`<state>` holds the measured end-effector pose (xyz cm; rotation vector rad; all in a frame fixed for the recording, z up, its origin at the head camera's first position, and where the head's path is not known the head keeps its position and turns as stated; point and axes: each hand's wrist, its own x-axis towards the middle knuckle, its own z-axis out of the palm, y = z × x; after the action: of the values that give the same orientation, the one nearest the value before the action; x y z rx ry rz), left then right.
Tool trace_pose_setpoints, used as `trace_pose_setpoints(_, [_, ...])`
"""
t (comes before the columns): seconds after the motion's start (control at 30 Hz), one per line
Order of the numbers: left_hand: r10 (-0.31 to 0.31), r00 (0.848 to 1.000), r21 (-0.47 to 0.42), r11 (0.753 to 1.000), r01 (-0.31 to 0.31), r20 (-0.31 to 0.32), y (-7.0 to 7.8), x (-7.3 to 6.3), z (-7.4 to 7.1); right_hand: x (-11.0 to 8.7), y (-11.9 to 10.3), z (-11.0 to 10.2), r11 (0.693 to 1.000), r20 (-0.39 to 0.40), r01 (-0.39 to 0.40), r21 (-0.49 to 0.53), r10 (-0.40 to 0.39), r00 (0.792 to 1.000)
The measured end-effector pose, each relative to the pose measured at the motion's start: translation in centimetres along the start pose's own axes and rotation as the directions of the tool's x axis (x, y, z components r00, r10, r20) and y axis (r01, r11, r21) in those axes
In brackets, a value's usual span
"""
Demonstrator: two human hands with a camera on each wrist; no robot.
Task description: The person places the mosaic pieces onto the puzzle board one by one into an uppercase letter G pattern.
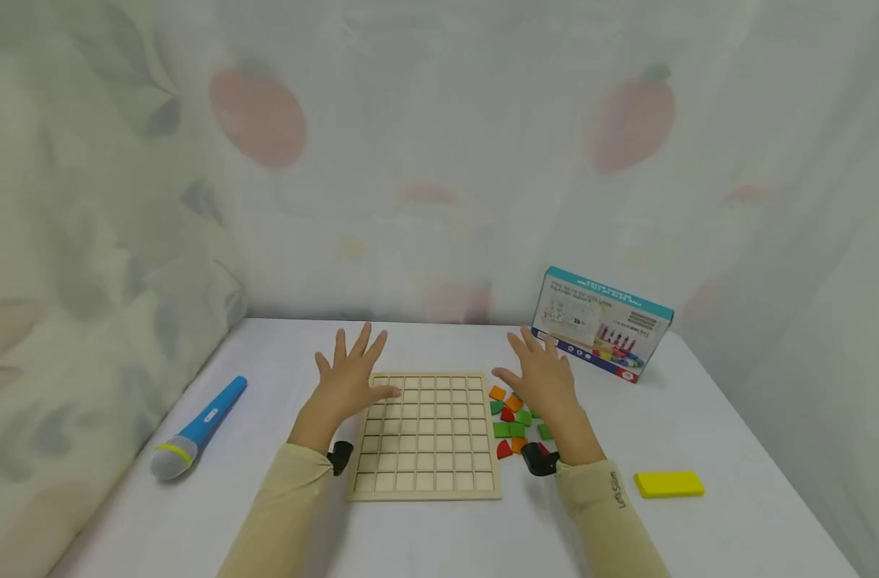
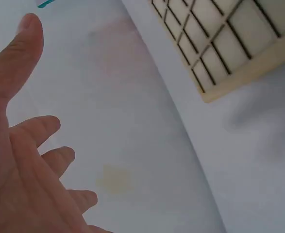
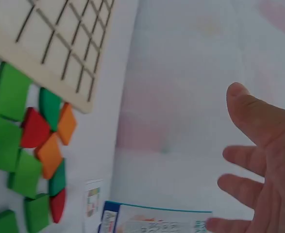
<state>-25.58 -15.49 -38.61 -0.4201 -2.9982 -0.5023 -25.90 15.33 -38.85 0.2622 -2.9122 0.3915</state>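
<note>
Wooden grid board (image 1: 433, 444) on a white table (image 1: 425, 538), left hand (image 1: 342, 391) raised near its left edge, spread wide, empty, coloured pieces (image 1: 523, 417) beside its right edge, right hand (image 1: 549, 387) near them, splayed, empty

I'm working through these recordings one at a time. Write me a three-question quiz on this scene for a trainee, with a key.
1. Put in order, left to right in the head view: yellow block, microphone, grid board.
2. True or false: the left hand is holding the microphone.
3. Where do the red, orange and green pieces lie?
A) in the grid board's squares
B) beside the grid board's right edge
C) beside the microphone

Key
1. Microphone, grid board, yellow block.
2. False; its fingers are spread and hold nothing.
3. B
</note>
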Motion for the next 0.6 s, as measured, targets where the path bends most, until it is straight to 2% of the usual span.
trace_pose_setpoints(0.17, [-0.014, 0.996, -0.086, 0.996, 0.021, 0.084, -2.5, -0.9, 1.4, -0.1, 0.9, 1.7, 0.997, 0.055, -0.008, 0.071, 0.004, 0.998])
trace_pose_setpoints(0.3, [-0.023, 0.982, -0.139, 0.989, 0.050, 0.188, -4.1, -1.4, 3.0, -0.3, 1.5, 3.6, 0.986, 0.115, -0.044, 0.162, 0.026, 0.993])
trace_pose_setpoints(0.43, [-0.019, 0.965, -0.158, 0.986, 0.062, 0.262, -4.9, -1.8, 4.4, -0.5, 1.4, 5.2, 0.978, 0.139, -0.013, 0.209, -0.016, 0.990])
trace_pose_setpoints(0.6, [-0.031, 0.956, -0.186, 0.979, 0.088, 0.293, -4.9, -2.1, 5.1, -0.4, 1.5, 6.7, 0.984, 0.132, 0.040, 0.171, -0.063, 0.989])
